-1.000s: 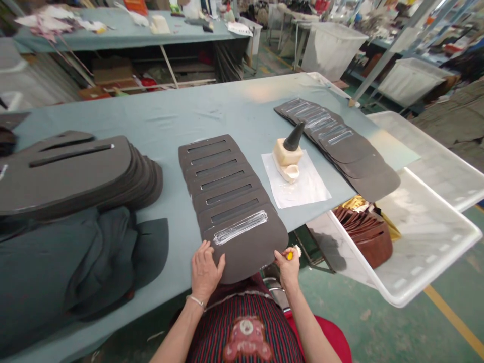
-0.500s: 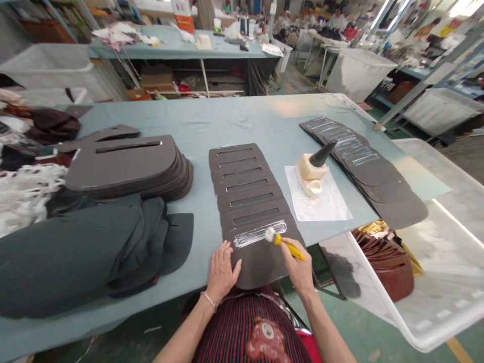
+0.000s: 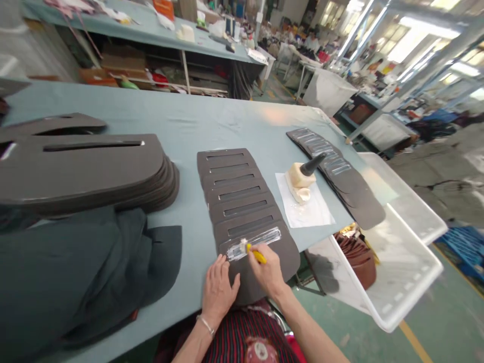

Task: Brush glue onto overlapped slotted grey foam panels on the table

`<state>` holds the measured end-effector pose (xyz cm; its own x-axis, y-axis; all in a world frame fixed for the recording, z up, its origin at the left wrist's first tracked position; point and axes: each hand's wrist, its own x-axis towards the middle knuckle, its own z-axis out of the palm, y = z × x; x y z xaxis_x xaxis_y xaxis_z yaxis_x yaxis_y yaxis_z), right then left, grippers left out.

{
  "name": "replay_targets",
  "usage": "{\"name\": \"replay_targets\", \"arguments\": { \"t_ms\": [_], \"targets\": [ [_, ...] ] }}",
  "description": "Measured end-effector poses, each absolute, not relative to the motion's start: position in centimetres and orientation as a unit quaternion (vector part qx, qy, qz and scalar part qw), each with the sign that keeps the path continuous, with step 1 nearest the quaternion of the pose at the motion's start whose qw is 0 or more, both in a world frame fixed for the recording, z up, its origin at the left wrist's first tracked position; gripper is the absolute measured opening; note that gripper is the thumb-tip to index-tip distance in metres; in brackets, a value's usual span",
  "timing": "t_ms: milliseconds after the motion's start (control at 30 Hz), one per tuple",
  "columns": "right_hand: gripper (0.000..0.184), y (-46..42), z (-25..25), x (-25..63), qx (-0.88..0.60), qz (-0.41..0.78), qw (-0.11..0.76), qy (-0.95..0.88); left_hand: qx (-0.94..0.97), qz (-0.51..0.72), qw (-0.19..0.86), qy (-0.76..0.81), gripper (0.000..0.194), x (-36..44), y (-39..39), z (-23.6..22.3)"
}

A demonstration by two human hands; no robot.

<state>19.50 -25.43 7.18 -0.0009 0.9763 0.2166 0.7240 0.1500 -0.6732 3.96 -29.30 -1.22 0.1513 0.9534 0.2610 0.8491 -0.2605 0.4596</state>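
Observation:
A row of overlapping dark grey panels [image 3: 242, 202], each with a long slot, lies in front of me. White glue [image 3: 269, 237] is smeared around the slot of the nearest panel. My right hand [image 3: 265, 269] grips the yellow handle of a small brush [image 3: 258, 254], whose white bristles touch the left part of the glued strip. Flat on the nearest panel's left edge rests my left hand [image 3: 219, 287], fingers stretched out and holding nothing. Right of the row, a cream glue bottle [image 3: 301, 176] with a black nozzle leans on a white sheet [image 3: 321, 214].
At left, a thick stack of slotted panels [image 3: 94, 171] stands behind folded dark green cloth [image 3: 91, 272]. Glue-marked panels [image 3: 351, 186] overlap along the table's right side. Beyond that edge is a white bin [image 3: 404, 282] containing brown pieces [image 3: 357, 262].
My right hand has moved the brush leftward along the slot, from its right part to its left part. The left hand stays on the panel. The camera view has turned to the right.

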Motion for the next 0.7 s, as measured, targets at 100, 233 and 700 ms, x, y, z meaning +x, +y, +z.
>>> {"name": "replay_targets", "arguments": {
  "t_ms": [100,233,700],
  "targets": [
    [0.014,-24.6,7.3,21.8,-0.603,0.236,0.292,-0.703,0.756,0.26,0.112,0.59,0.035,3.9,-29.1,-1.7],
    [0.022,-22.3,7.2,29.1,-0.725,0.152,0.3,-0.601,0.757,0.257,0.123,0.588,0.036,4.0,-28.9,-1.9],
    [0.029,-20.0,9.0,30.3,-0.728,0.215,0.361,-0.541,0.751,0.232,0.132,0.604,0.033,4.0,-28.2,-1.3]
  ]
}}
